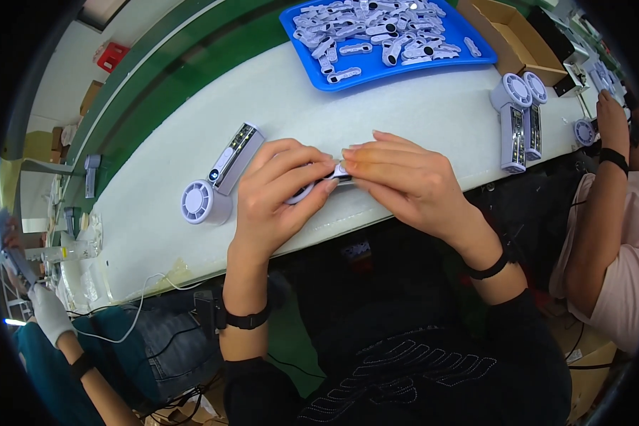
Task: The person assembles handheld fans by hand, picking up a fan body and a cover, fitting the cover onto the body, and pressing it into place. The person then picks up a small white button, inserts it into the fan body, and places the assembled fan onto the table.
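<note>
Near the front edge of the white worktable, my left hand (270, 192) and my right hand (412, 174) meet with their fingertips closed on a pale lavender handheld fan (302, 194). Most of it is hidden behind my fingers; a curved rim shows under the left ones. Between the fingertips a small white rounded piece (341, 170) with a dark part below it can be seen. Left of my left hand lies another handheld fan (197, 201), its round grille toward me and its handle carrying a lavender panel, a dark round spot and exposed electronics.
A blue tray (334, 84) full of lavender panels stands at the back, beside an open cardboard box (522, 35). Two fans with bare circuitry (515, 131) lie to the right. Co-workers sit on both sides: a gloved hand (50, 312) at left, a bare arm (610, 135) at right. A white cable (142, 298) hangs at the table's edge.
</note>
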Tool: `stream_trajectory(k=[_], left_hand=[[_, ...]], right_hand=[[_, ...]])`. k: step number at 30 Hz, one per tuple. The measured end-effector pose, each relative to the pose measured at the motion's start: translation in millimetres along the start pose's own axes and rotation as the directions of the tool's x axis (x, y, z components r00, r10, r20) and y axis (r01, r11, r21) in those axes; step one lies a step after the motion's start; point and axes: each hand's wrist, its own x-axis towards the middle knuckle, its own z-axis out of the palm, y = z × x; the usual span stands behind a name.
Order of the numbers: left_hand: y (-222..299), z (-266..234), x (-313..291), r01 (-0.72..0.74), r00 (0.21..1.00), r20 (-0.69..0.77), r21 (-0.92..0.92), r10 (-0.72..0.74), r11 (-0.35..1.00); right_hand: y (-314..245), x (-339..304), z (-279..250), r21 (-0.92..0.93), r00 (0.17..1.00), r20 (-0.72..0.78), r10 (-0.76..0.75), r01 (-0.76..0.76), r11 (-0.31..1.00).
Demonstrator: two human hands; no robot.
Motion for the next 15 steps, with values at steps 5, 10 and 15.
stream_trajectory(k=[5,10,15], left_hand=[[8,-4,3,-0.019,0.998,0.065,0.094,0.013,0.995],[14,-1,2,-0.091,0.994,0.086,0.264,0.071,0.96],[11,-1,11,-0.087,0.993,0.109,0.326,0.054,0.941]], right_hand=[[-2,-4,2,0.017,0.998,0.018,0.067,-0.068,0.998],[-6,-8,3,0.019,0.988,-0.005,0.154,-0.153,0.988],[-15,4,8,-0.143,0.989,-0.053,0.136,-0.142,0.979]])
